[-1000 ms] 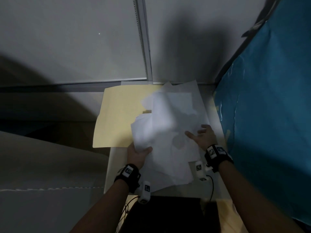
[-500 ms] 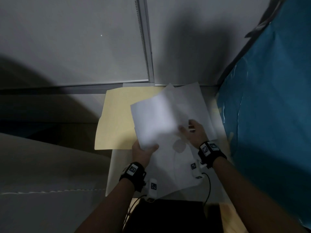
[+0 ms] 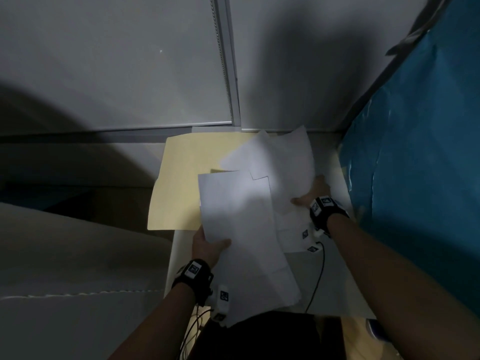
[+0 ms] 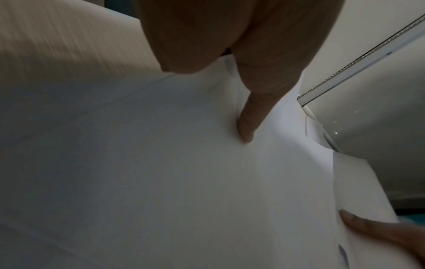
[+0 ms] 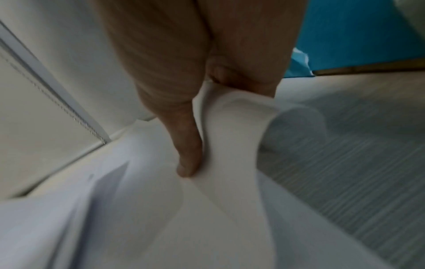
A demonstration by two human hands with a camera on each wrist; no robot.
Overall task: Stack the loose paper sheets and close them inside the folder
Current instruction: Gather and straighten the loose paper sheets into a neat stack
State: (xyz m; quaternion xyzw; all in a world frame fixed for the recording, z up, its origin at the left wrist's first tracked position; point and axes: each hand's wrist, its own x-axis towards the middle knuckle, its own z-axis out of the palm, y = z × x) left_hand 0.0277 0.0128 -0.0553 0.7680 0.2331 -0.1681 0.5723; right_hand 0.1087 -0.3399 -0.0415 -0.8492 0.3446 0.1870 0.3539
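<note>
Open folder [image 3: 181, 188] overhangs table [image 3: 335, 271] left edge, back edge at wall. Left hand [image 3: 207, 246] pinches paper stack [image 3: 239, 224] at near-left; right hand [image 3: 315, 194] pinches loose sheet [image 3: 283, 162] at right edge.

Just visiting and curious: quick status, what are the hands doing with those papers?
Left hand grips near paper stack. Right hand pinches far sheets. Folder open, flat beneath. Nothing in the way.

We see white paper sheets [image 3: 241, 216] loose, fanned, overlapping unevenly, partly lifted. Manila folder [image 3: 181, 183] lies open and flat under them, mostly showing at left.
</note>
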